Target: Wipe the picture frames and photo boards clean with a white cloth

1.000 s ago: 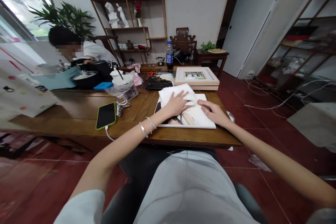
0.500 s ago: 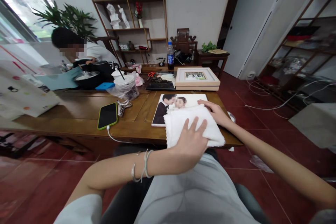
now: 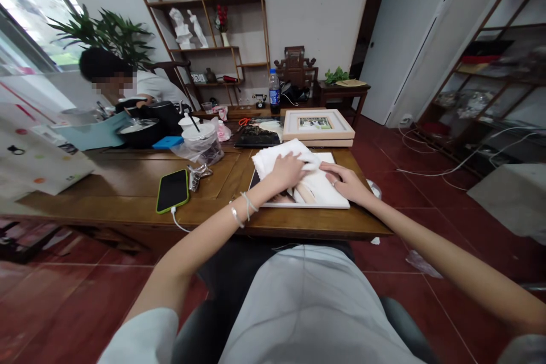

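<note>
A white-bordered photo print lies flat on the wooden table in front of me. My left hand presses a white cloth onto the far part of the print, fingers curled over the fabric. My right hand lies flat on the print's right side, fingers spread, a ring on one finger. The cloth and my left hand hide most of the picture.
Beyond the print stand stacked wooden photo frames and a dark album. A green-cased phone on a cable, a metal clip and a plastic tub lie left. A person sits at the far left. A bottle stands behind.
My left hand has slid the cloth from the near edge of the print back up to its far end. My right hand has stayed on the print's right side.
</note>
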`<state>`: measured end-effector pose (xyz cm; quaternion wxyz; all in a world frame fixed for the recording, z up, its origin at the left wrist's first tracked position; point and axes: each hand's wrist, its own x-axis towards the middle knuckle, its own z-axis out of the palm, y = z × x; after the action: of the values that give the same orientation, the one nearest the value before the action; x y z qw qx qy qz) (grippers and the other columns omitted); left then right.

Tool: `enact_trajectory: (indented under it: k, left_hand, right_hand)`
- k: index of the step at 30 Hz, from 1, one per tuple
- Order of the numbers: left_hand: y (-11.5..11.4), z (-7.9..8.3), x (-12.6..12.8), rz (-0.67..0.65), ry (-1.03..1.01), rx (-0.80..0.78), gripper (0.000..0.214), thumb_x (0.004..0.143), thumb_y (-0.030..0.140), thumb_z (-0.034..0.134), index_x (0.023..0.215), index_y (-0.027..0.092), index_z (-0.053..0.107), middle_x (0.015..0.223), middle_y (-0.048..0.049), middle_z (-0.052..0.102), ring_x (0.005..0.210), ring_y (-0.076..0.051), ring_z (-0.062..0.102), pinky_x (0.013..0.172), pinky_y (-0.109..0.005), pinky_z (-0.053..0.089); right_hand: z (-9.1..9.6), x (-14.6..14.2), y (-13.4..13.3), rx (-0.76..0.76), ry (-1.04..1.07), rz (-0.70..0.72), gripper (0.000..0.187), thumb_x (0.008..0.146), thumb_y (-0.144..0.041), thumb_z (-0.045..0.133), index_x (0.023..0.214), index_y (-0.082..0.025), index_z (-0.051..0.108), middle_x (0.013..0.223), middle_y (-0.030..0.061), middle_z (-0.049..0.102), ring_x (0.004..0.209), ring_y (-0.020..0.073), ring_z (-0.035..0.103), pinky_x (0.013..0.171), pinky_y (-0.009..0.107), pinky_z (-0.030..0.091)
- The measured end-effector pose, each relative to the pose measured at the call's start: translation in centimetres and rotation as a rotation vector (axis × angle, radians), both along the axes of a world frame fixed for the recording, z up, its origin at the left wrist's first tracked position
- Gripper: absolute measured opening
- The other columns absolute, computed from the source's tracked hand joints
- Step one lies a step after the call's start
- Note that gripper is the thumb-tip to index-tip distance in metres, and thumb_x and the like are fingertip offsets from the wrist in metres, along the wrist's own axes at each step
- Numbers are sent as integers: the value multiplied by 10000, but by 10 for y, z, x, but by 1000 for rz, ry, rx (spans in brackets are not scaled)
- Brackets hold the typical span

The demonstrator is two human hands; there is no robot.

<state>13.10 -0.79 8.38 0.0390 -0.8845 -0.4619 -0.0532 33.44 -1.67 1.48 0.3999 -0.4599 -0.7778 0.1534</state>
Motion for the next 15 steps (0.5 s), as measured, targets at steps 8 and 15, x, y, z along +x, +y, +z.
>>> enact_trajectory:
  k: [8, 15]
  left_hand:
    - [53, 25, 34, -287, -272, -209, 501, 937, 456, 325, 1286, 125, 464, 1253, -99, 567, 1072, -227, 551, 920, -290, 397]
    - [50, 16, 24, -251, -136, -185, 544, 922, 516, 315, 924, 90, 653, 927, -133, 681, 838, -218, 614, 780, -277, 432]
  right_hand:
    - [2, 0, -2, -12, -5, 3, 326, 820, -177, 498, 1099, -229, 657, 1234, 56, 612, 1161, 216, 551, 1022, 392, 399]
    - [3, -1, -2, -14, -34, -2, 309, 835, -187, 480, 1085, -215, 658, 1205, 65, 629, 1129, 213, 572, 1000, 389, 418]
